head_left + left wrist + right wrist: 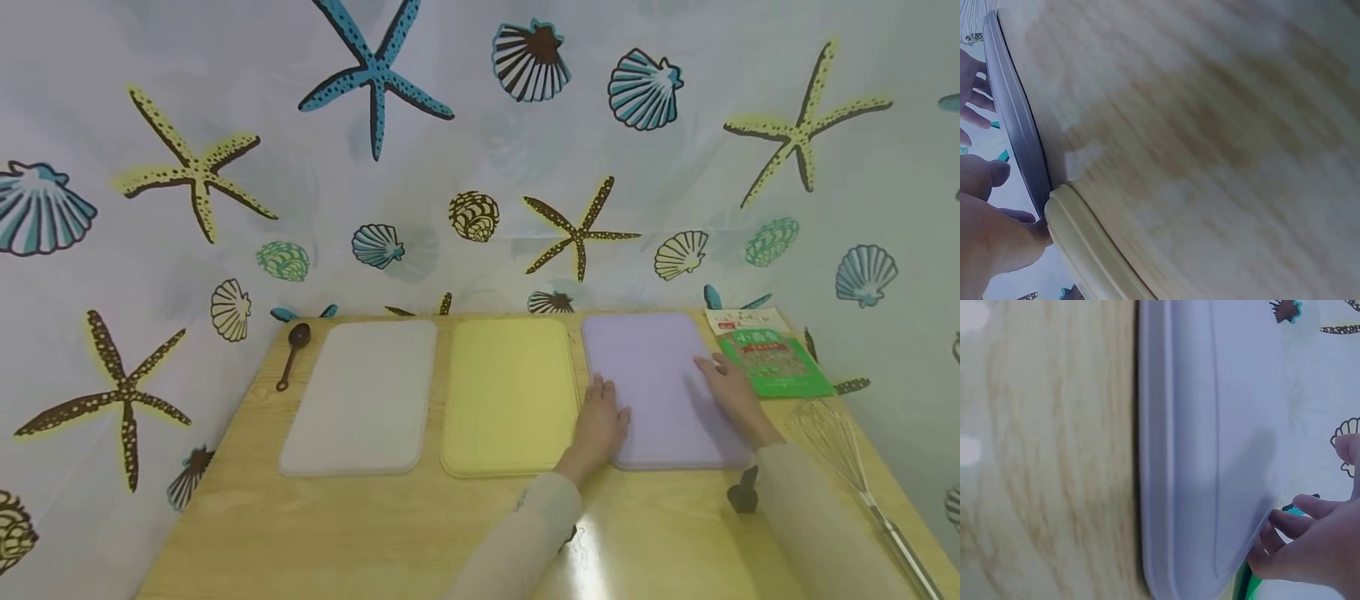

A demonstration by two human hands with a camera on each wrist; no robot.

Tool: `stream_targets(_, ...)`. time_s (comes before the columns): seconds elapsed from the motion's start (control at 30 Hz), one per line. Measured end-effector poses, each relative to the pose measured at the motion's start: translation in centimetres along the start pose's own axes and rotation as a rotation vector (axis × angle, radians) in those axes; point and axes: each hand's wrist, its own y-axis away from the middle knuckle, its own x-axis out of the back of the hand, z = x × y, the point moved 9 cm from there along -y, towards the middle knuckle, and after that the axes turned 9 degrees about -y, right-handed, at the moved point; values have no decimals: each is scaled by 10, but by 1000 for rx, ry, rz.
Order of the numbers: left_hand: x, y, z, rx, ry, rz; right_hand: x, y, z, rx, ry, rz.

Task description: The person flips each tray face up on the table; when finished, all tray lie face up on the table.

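Note:
A purple rounded rectangular plastic board (652, 392) lies flat at the right of a row of three. At its left long edge rests my left hand (602, 423), fingers fairly straight, beside the gap to the yellow board (510, 400). My right hand (731, 392) touches the opposite long edge with its fingers extended. The left wrist view shows fingertips right at the side of the purple board (1013, 106), close to the yellow board (1088, 240). In the right wrist view, fingers of my right hand (1316, 540) meet the rim of the purple board (1194, 456).
A white board (360, 400) lies left of the yellow one, with a dark brown spoon (295, 350) beyond it. On the right are a green food packet (772, 358) and a wire whisk (855, 467). A patterned curtain (465, 125) closes off the table's back and sides.

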Motion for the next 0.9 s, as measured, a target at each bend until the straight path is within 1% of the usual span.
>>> stream_targets(0.07,-2,0,1,-1,-9,-7,4,0,2,-25,-53,8)
stream_targets(0.13,-3,0,2,-4,-17,-14,8,0,3,-32,-84,16)
stream_targets(0.23,-1,-1,3,-16,-22,-4,12,0,1,-34,-128,25)
stream_targets(0.3,1,-1,3,-17,-17,-8,15,1,1,-33,-142,33)
stream_targets(0.43,7,0,2,-22,-9,3,18,5,1,-34,-199,20)
stream_targets(0.53,8,0,2,-36,-14,17,20,10,-1,-28,-276,-2)
stream_targets(0.6,7,-1,2,-41,-5,21,23,13,-5,-20,-308,-7)
stream_targets(0.67,7,-2,1,-34,10,11,28,14,-9,-13,-301,5)
stream_targets(0.83,10,-1,-1,-29,41,-6,38,16,-17,-1,-184,25)
stream_targets(0.9,9,-1,-2,-30,36,-6,41,17,-21,24,-142,32)
